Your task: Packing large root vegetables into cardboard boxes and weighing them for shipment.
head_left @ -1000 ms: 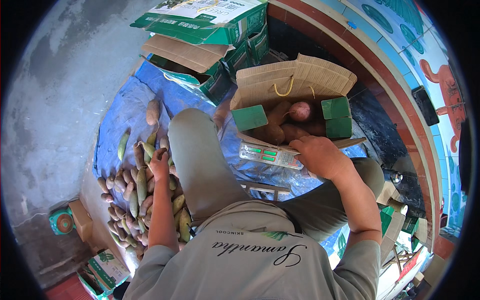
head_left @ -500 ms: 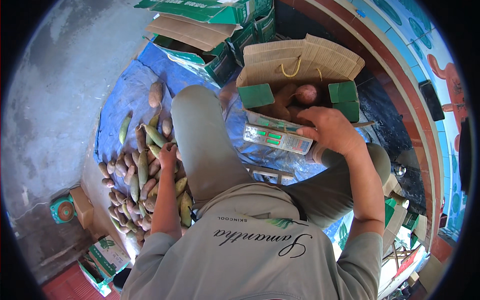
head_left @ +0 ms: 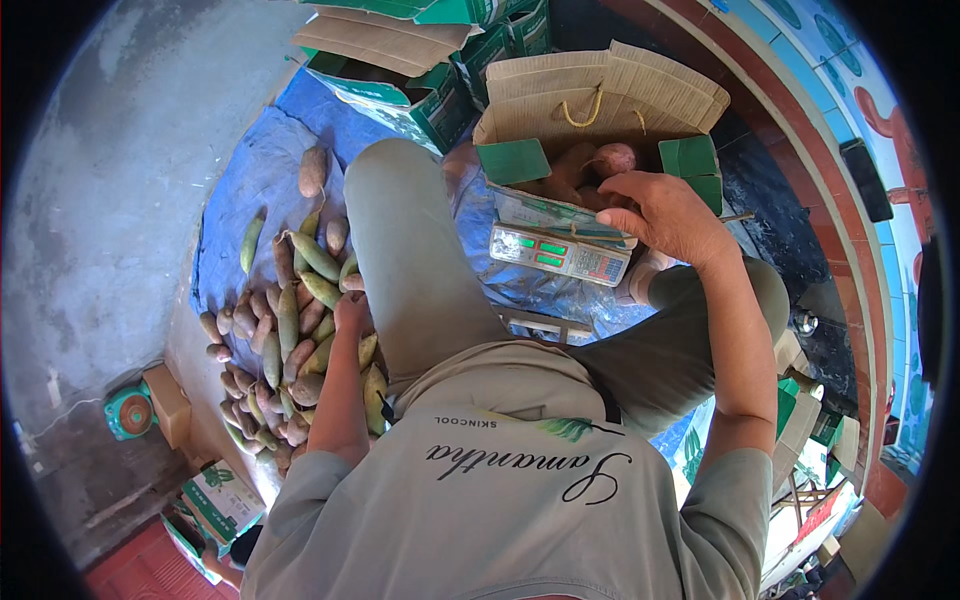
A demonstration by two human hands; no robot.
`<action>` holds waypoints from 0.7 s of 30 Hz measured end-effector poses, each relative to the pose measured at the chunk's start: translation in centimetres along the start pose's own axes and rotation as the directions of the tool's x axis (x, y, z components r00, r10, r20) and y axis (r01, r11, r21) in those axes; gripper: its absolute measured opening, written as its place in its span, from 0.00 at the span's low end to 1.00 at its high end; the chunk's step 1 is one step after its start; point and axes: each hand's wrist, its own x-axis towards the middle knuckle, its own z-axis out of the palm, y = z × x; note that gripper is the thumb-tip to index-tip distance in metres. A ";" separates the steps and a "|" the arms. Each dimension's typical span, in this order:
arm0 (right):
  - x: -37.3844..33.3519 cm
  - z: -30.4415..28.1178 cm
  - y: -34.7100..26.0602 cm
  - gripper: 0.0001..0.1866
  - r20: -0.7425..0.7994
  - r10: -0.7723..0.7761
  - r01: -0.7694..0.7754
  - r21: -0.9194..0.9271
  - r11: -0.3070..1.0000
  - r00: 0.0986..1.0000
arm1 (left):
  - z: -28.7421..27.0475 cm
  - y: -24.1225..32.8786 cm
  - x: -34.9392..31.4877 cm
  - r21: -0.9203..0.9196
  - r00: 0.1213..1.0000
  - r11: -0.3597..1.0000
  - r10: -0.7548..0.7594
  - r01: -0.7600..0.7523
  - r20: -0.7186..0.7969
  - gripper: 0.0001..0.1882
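Note:
Reddish-brown sweet potatoes (head_left: 298, 360) and long green gourd-like produce (head_left: 316, 257) lie heaped on my left. Into the heap's right side, beside my knee, reaches my left hand (head_left: 351, 313). Its fingers are curled together; what they grip is hidden, and a brown tuber (head_left: 353, 283) shows just past the fingertips. My right hand (head_left: 668, 217) is over the near edge of an open green carton (head_left: 555, 213), thumb and fingers apart, with nothing seen between them. Inside the carton are several reddish tubers (head_left: 613, 160). A scale with a lit green display (head_left: 560, 256) sits at the carton's near side.
A blue sheet (head_left: 235, 190) covers the ground beneath the produce. More green cartons (head_left: 440, 110) stand at the far side. A grey wall (head_left: 120, 200) rises on the left, with a small teal device (head_left: 130, 412) and brown box (head_left: 168, 404) beside it.
My left hand has shifted slightly right and nearer to my knee within the heap. My right hand has moved a little farther over the carton's edge. The view has tilted slightly.

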 end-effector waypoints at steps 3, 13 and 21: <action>-0.8 0.1 0.4 0.23 -0.010 0.057 -0.057 -0.003 0.998 0.998 | -0.8 5.5 -2.9 0.137 0.999 0.990 -0.035 0.030 0.037 0.19; -0.5 -0.2 0.3 0.22 -0.030 0.036 -0.036 0.013 0.999 0.999 | 1.7 -1.9 -1.5 0.189 0.995 0.982 -0.038 0.021 0.089 0.20; -0.3 -0.2 -0.1 0.19 -0.062 -0.038 0.039 0.018 0.999 0.997 | 1.8 -4.1 -3.7 0.286 0.987 0.950 -0.151 0.130 0.054 0.22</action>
